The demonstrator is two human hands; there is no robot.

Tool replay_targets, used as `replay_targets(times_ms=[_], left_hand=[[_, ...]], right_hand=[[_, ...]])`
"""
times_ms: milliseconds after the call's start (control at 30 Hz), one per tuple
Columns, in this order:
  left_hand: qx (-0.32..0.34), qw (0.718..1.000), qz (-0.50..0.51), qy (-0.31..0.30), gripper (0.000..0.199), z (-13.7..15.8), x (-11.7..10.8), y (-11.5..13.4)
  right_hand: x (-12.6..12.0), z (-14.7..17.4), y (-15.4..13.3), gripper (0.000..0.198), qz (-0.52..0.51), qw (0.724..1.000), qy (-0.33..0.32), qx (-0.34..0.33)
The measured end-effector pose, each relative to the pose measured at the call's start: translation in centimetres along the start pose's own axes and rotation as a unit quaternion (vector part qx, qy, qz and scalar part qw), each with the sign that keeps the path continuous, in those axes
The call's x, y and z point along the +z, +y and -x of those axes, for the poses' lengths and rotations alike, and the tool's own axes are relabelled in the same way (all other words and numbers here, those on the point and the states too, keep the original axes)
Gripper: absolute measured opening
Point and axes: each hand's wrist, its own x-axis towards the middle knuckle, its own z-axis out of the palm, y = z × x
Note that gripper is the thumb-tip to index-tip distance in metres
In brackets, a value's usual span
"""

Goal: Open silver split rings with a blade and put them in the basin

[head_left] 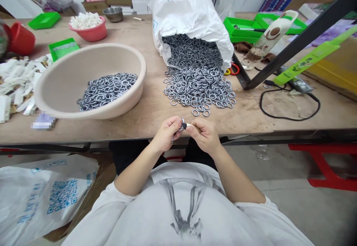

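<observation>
Just past the table's front edge, my left hand (166, 133) is closed on a grey metal ring (182, 120), pinched between thumb and fingers. Another ring seems to show lower down in the same hand. My right hand (205, 135) pinches a small white piece with a dark end (184, 126), which touches the ring; its far part is hidden by the fingers. Ahead of both hands lies a heap of grey metal rings (199, 88), spilling out of a white sack (184, 13). More rings (107, 89) lie in a large beige basin (64, 76) on the left.
White strips (19, 78) are piled at the far left, near a red bowl (89, 32) of white pieces and green trays (63, 48). To the right stand a black metal frame (279, 60), a bottle (267, 37) and a black cable (290, 119). A red stool (326, 164) is below.
</observation>
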Motion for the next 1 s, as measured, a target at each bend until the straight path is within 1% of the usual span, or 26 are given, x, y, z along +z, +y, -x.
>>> replay_targets(times_ms=[67, 100, 167, 233, 267, 333, 400, 467, 567, 633, 700, 733, 833, 900, 1000], left_hand=[[-0.003, 1.0, -0.001, -0.022, 0.055, 0.2, 0.1, 0.0], [-0.005, 0.999, -0.006, -0.044, 0.055, 0.4, 0.2, 0.1], [-0.009, 0.995, -0.024, -0.093, 0.055, 0.8, 0.3, 0.2], [-0.012, 0.993, -0.038, -0.113, 0.054, 1.1, 0.2, 0.3], [-0.011, 0.994, -0.039, -0.105, 0.053, 1.1, 0.1, 0.4], [-0.005, 0.997, -0.031, -0.068, 0.051, 1.1, -0.2, 0.5], [-0.004, 0.999, -0.017, -0.028, 0.049, 0.8, -0.4, 0.4], [-0.011, 1.0, 0.003, 0.008, 0.046, 0.5, -0.5, 0.4], [-0.033, 0.996, 0.053, 0.063, 0.037, 0.1, -0.4, 0.5], [-0.051, 0.99, 0.096, 0.092, 0.032, -0.3, -0.4, 0.8], [-0.061, 0.984, 0.135, 0.103, 0.025, -0.7, -0.7, 1.2], [-0.06, 0.981, 0.152, 0.103, 0.022, -0.9, -0.8, 1.4], [-0.042, 0.976, 0.184, 0.108, 0.02, -1.6, -1.2, 2.0], [-0.037, 0.973, 0.191, 0.126, 0.024, -2.0, -1.2, 2.2], [-0.048, 0.97, 0.179, 0.154, 0.039, -2.2, -0.5, 2.8]], right_hand=[[0.2, -0.2, 0.6, 0.044, -0.014, 1.0, -0.005, 0.025], [0.3, -0.4, 1.1, 0.045, -0.022, 0.999, 0.002, 0.046], [0.1, -0.8, 2.2, 0.047, -0.038, 0.994, 0.035, 0.097], [-0.5, -1.3, 3.4, 0.047, -0.023, 0.986, 0.077, 0.146], [-0.9, -1.5, 4.0, 0.046, 0.007, 0.982, 0.09, 0.164], [-1.6, -1.7, 4.7, 0.04, 0.109, 0.973, 0.09, 0.182], [-2.0, -1.9, 5.1, 0.032, 0.226, 0.956, 0.056, 0.181], [-1.8, -2.1, 5.2, 0.025, 0.304, 0.936, 0.01, 0.176], [-1.1, -2.4, 5.2, 0.022, 0.36, 0.916, -0.033, 0.176], [-0.8, -2.6, 5.2, 0.021, 0.376, 0.91, -0.047, 0.168], [-0.7, -2.8, 5.3, 0.019, 0.372, 0.913, -0.047, 0.158], [-0.8, -2.9, 5.4, 0.018, 0.36, 0.919, -0.039, 0.152], [-1.1, -2.9, 5.7, 0.017, 0.296, 0.946, 0.014, 0.134], [-1.2, -2.7, 6.1, 0.018, 0.25, 0.959, 0.058, 0.117], [-1.2, -2.2, 6.7, 0.02, 0.203, 0.967, 0.119, 0.094]])
